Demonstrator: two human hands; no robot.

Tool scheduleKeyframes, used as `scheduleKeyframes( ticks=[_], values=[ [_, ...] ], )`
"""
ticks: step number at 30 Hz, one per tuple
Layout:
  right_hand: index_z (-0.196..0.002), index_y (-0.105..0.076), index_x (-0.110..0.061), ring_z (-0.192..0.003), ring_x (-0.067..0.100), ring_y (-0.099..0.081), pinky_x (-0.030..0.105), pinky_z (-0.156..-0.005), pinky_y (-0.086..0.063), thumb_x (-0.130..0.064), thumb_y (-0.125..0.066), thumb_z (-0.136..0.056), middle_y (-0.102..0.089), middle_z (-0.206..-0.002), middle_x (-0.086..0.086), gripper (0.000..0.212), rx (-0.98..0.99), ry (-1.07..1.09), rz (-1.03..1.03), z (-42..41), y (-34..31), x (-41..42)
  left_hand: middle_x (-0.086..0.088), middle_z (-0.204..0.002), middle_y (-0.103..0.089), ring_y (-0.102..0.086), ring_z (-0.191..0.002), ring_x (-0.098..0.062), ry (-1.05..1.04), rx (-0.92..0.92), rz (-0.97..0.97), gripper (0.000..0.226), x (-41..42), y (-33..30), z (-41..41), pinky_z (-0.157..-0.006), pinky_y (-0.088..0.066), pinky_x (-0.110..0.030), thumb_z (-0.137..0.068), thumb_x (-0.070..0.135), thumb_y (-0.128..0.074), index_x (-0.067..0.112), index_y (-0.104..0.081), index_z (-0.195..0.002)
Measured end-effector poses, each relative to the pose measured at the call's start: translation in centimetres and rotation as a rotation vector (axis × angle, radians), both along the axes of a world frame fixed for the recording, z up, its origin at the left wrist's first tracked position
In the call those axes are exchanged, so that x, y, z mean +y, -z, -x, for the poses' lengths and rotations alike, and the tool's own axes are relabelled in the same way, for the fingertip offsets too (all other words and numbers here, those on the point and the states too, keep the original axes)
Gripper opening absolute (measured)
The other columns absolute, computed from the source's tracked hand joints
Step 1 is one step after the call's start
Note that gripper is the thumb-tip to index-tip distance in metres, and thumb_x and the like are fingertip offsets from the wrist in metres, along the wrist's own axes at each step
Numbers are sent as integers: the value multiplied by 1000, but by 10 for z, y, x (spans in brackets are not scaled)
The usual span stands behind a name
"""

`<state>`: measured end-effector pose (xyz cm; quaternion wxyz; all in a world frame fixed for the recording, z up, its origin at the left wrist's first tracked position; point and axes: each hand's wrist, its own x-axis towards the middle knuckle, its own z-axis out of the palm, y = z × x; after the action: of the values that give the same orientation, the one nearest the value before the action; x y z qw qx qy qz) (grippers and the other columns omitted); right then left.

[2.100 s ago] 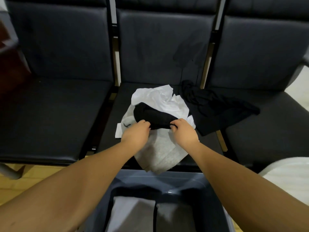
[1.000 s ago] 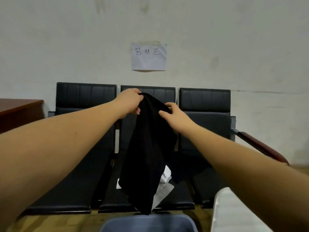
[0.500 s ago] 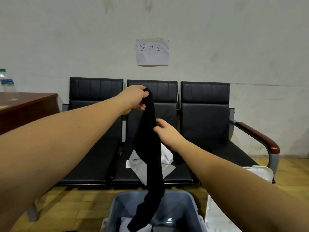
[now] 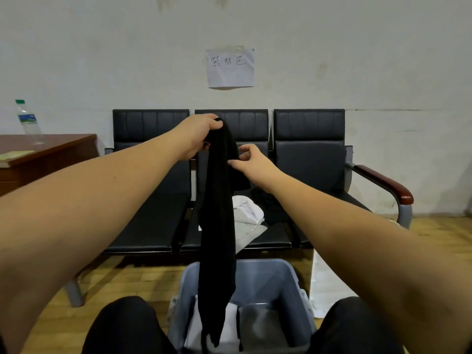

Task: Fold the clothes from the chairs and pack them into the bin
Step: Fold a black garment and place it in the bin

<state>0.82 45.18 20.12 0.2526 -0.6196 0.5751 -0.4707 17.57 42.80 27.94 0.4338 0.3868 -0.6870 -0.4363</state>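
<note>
1. Your left hand [image 4: 198, 137] gripped the top of the black garment [image 4: 218, 226], which hung down over the grey bin [image 4: 291, 279].
2. Your right hand [image 4: 251, 159] pinched the garment's edge just below.
3. White clothing [image 4: 249, 213] and more black clothing [image 4: 273, 205] lay on the middle chair [image 4: 270, 238].

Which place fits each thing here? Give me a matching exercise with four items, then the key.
Things:
1. black garment
2. white clothes
3. water bottle
4. paper sign

Places:
A. on the wooden desk
B. taped to the wall
C. hanging from the left hand over the bin
D. on the middle chair seat

Pairs: 1-C, 2-D, 3-A, 4-B
</note>
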Motion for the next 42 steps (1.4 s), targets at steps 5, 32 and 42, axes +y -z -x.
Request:
scheduleKeyframes(
  ticks=[5, 32, 42],
  values=[
    [-132, -56, -13, -102, 20, -63, 26, -79, -50, -28, -71, -89, -66, -117, 3, 48, 311, 27, -169, 10, 5, 30, 1, -89, -62, -58, -85, -14, 45, 48, 64, 22, 28, -11, -5, -62, -41, -25, -101, 14, -47, 19, -64, -88],
    [-104, -59, -16, -69, 13, -56, 28, -66, -47, -28, -56, -99, -58, -87, 2, 14, -487, -42, -88, 67, -47, 58, -9, -92, -55, -45, -59, -16, -234, -145, 34, 16, 22, -6, -35, -55, -39, -26, -101, 24, -52, 12, -60, -96],
    [-97, -64, -14, -62, 11, -62, 26, -64, -47, -32, -50, -102, -65, -71, -4, 23, -436, -85, -76, 37, -50, 56, -19, -137, -50, -58, -65, -22, -260, 11, -164, 49, 25, 4, -20, -71, -54, -30, -105, 18, -51, 12, -37, -151]
  ],
)
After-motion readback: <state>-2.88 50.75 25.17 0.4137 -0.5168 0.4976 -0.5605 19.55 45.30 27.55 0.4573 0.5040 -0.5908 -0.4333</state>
